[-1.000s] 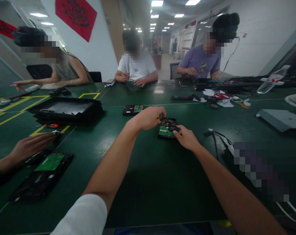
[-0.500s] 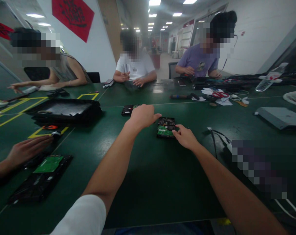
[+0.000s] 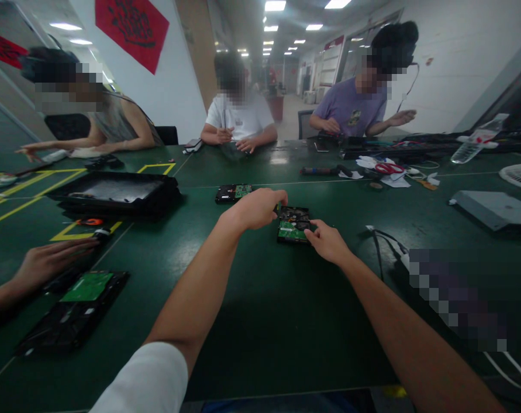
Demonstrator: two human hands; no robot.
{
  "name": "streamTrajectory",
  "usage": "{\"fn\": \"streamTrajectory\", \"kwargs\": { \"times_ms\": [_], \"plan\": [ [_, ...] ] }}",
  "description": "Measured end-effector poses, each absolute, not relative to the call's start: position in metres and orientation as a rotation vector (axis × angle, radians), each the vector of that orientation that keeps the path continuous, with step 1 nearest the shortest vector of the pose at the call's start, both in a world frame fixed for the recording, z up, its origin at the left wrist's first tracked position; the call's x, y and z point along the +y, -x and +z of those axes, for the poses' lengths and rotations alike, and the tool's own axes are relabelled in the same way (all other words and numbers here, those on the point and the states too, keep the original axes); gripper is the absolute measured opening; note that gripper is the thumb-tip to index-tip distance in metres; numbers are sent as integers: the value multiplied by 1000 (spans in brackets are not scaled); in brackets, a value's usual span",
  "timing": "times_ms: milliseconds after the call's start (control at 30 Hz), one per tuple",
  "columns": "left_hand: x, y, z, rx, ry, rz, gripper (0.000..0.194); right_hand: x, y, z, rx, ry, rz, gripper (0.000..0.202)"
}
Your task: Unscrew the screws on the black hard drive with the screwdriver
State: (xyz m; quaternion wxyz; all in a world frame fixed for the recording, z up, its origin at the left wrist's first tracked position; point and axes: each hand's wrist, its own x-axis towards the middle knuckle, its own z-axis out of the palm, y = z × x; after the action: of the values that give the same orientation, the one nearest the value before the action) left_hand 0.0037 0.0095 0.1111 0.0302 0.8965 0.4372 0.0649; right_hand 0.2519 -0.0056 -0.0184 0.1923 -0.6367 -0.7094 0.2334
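Observation:
A hard drive lies on the table with its green circuit board facing up. My right hand has its thumb and forefinger on the drive's right edge, gripping it. Over the far left corner of that drive, my left hand is closed, fingers curled downward. A small greenish-yellow bit shows by its fingertips, too small to name. Just beyond my left wrist sits a second hard drive, partly covered by that hand.
At left are a stack of black trays, another hard drive and a co-worker's hand. A cable, a grey metal box, scissors and a plastic bottle lie right. Three people sit opposite.
My left hand has shifted right and its thumb, stretched out before, is no longer seen that way; its fingers now bend down by the drive's corner. My right hand stays on the drive.

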Motion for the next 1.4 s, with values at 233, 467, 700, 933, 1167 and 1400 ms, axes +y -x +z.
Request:
{"fn": "streamTrajectory", "kwargs": {
  "times_ms": [233, 467, 700, 933, 1167, 1400],
  "plan": [
    [1, -22, 112, 1903, -2522, 325, 58, -6, -252, -18, -2001, 1756, 655, 49],
    [10, -13, 109, 1702, -2619, 232, 26, -4, -252, -21, -2005, 1767, 607, 47],
    [8, -8, 109, 1348, -2736, 226, 31, -4, -252, -22, -2002, 1756, 608, 47],
    [2, -18, 112, 1928, -2566, 200, 52, -5, -252, -20, -1995, 1761, 641, 46],
    [4, -18, 112, 1709, -2638, 214, 28, -4, -253, -22, -1998, 1760, 630, 47],
    [8, -8, 110, 1435, -2715, 221, 37, -2, -253, -25, -2016, 1761, 588, 46]
  ]
}}
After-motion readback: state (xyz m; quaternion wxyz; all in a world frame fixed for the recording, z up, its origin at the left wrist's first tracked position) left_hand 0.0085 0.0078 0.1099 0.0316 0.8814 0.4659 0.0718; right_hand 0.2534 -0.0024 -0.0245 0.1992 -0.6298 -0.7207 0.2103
